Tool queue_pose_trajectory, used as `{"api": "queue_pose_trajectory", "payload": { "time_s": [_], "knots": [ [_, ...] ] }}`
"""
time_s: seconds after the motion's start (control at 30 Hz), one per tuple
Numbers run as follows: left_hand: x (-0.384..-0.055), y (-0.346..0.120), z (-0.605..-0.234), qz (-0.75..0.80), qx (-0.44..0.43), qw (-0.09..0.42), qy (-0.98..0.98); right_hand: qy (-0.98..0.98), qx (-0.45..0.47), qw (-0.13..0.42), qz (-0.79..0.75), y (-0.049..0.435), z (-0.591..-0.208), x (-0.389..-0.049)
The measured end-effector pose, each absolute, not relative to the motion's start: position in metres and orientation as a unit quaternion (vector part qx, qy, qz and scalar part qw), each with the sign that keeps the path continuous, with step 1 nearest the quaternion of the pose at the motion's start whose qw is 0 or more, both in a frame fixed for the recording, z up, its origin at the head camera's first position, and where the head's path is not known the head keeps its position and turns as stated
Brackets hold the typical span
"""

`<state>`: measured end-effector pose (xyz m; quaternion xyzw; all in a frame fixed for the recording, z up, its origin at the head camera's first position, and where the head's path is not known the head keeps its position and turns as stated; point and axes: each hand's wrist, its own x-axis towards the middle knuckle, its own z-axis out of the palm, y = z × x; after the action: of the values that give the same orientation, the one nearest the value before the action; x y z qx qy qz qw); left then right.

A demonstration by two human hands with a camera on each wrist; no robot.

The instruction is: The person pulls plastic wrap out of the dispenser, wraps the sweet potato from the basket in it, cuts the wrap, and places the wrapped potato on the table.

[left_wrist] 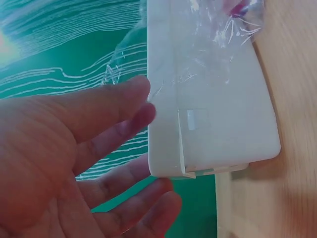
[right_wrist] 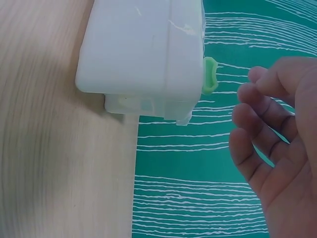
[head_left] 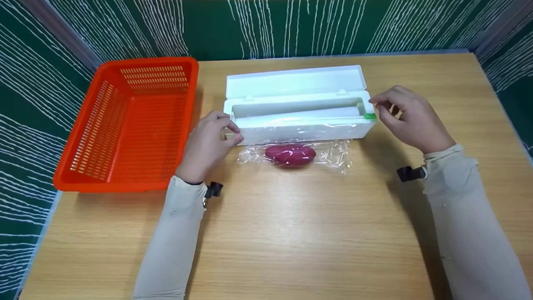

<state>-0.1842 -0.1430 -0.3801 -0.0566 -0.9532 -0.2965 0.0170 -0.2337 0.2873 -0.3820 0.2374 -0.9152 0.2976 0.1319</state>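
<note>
A white cling film dispenser (head_left: pixel 300 133) stands at the back middle of the table with its lid (head_left: pixel 295 82) raised. Inside lies a white roll (head_left: pixel 316 113), and a green slider (head_left: pixel 369 116) sits at the right end. Just in front, a purple-red sweet potato (head_left: pixel 290 155) rests in clear film that reaches up to the dispenser. My left hand (head_left: pixel 210 141) is at the dispenser's left end, fingers loosely bent by its edge; nothing is gripped. Beside the right end is my right hand (head_left: pixel 410 116), its fingers loosely curled and apart from the green slider (right_wrist: pixel 210 76) in the right wrist view.
An orange plastic basket (head_left: pixel 125 186) with slotted walls stands on the left, close to my left forearm. The wooden table (head_left: pixel 291 233) ends at the back against a green surface with white lines (head_left: pixel 270 29).
</note>
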Motion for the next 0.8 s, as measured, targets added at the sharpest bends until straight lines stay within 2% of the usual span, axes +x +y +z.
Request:
{"api": "queue_pose_trajectory", "payload": {
  "time_s": [0.27, 0.47, 0.63, 0.8],
  "knots": [
    [-0.182, -0.147, -0.378, -0.303, -0.073, 0.002, -0.950, -0.914, 0.255, 0.122, 0.290, 0.281, -0.382, -0.231],
    [-0.184, -0.142, -0.381, -0.294, -0.136, -0.013, -0.946, -0.902, 0.281, 0.131, 0.299, 0.270, -0.386, -0.229],
    [-0.185, -0.141, -0.385, -0.283, -0.188, 0.004, -0.941, -0.890, 0.309, 0.127, 0.311, 0.261, -0.392, -0.227],
    [-0.186, -0.141, -0.385, -0.276, -0.191, 0.014, -0.942, -0.904, 0.290, 0.109, 0.294, 0.257, -0.395, -0.224]
  ]
}}
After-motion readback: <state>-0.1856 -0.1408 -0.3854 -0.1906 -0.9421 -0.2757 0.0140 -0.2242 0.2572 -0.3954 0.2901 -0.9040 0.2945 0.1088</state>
